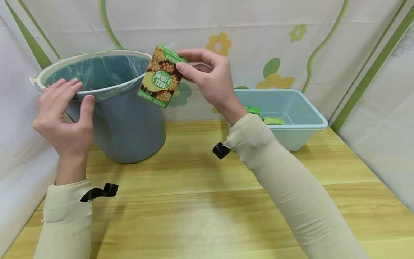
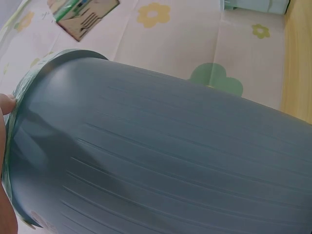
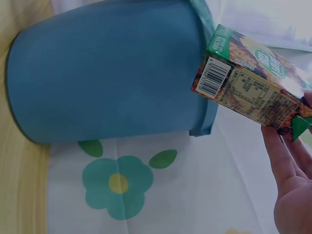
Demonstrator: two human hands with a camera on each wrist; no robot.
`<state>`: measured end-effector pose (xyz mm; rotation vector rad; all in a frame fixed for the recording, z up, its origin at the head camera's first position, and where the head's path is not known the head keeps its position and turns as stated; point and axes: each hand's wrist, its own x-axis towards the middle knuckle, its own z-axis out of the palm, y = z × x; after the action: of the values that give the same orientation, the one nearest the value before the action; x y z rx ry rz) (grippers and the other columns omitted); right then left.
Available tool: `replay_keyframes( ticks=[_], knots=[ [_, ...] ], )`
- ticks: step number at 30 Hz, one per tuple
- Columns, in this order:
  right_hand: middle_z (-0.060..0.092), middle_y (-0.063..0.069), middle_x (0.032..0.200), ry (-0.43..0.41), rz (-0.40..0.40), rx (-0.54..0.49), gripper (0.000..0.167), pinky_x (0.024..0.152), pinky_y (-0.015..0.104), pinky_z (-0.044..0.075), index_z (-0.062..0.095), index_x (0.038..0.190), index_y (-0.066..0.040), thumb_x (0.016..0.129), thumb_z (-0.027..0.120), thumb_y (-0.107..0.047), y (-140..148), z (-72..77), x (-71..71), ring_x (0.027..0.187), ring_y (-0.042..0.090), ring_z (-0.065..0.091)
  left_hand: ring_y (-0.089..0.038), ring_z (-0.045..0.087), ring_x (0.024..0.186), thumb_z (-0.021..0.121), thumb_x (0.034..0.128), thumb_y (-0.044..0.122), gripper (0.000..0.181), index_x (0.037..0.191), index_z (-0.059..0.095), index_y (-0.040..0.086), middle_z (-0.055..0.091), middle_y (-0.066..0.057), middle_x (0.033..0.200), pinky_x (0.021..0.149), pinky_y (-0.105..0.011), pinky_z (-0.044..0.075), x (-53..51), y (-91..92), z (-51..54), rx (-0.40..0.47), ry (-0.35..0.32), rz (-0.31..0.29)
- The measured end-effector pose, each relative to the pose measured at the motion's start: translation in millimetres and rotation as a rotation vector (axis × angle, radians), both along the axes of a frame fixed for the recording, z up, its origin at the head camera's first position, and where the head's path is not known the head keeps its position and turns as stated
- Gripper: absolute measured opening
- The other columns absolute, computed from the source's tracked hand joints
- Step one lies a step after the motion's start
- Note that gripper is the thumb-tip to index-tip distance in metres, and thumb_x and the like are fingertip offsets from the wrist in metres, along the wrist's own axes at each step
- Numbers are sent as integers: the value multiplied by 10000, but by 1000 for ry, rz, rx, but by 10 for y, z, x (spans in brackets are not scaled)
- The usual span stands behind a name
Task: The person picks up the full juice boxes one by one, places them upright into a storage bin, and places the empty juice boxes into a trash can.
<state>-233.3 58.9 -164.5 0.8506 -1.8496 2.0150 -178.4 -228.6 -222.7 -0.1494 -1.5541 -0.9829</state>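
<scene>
A brown, yellow and green juice box with fruit pictures hangs tilted in the air by the bin's right rim. My right hand pinches its upper corner between thumb and fingers. A clear straw shows at its top. The right wrist view shows the barcode side of the juice box. My left hand rests on the near left rim of a blue-grey trash bin, fingers fairly straight. In the left wrist view only part of that hand appears, against the rim.
A thin clear bag lines the bin and folds over its rim. A light blue plastic tub stands at the right, with green packets in it. Everything stands on a wooden table before a flowered curtain.
</scene>
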Motion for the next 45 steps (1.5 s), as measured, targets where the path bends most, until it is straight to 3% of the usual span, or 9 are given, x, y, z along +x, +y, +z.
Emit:
replay_keyframes(
  ticks=[7, 15, 22, 33, 37, 45],
  knots=[
    [724, 87, 1115, 7, -21, -86, 294, 943, 348, 645, 741, 1248, 25, 957, 739, -9, -90, 128, 14, 982, 212, 779, -139, 717, 1236, 758, 857, 346, 359, 1089, 856, 90, 820, -97, 1150, 1223, -322, 430, -7, 1, -10, -5, -2, 4],
    [700, 114, 1127, -55, -61, -191, 278, 920, 313, 648, 723, 1236, 23, 959, 726, 3, -274, 239, 48, 1008, 266, 763, -136, 717, 1237, 754, 857, 347, 362, 1092, 856, 90, 819, -97, 1151, 1222, -324, 430, -6, 1, -11, -2, -2, 3],
    [688, 96, 1106, -91, -118, -211, 264, 894, 267, 645, 707, 1225, -12, 962, 728, -12, -470, 256, 22, 961, 242, 760, -136, 715, 1239, 756, 856, 348, 368, 1091, 855, 82, 818, -105, 1152, 1228, -322, 423, -2, 1, -11, 0, -3, -1],
    [712, 34, 1157, -84, -230, -71, 294, 788, 222, 616, 694, 1245, -103, 955, 686, -50, -706, 172, -62, 939, 121, 734, -139, 710, 1250, 755, 861, 351, 370, 1100, 853, 86, 814, -111, 1165, 1236, -323, 416, -4, 6, -17, -4, -7, -4],
    [689, 56, 1216, -69, -230, -22, 296, 778, 210, 612, 679, 1287, -99, 992, 696, -83, -750, 138, -74, 964, 119, 742, -142, 711, 1248, 757, 861, 350, 371, 1099, 852, 82, 814, -116, 1164, 1236, -326, 416, -11, 5, -18, -4, -6, -7],
    [659, 48, 1350, -22, -187, 91, 336, 879, 135, 581, 650, 1356, -94, 1025, 701, -126, -862, 83, -83, 1144, 90, 731, -135, 710, 1248, 754, 862, 353, 368, 1101, 854, 92, 814, -106, 1166, 1230, -323, 422, -10, -1, -22, -2, -8, -2]
  ],
)
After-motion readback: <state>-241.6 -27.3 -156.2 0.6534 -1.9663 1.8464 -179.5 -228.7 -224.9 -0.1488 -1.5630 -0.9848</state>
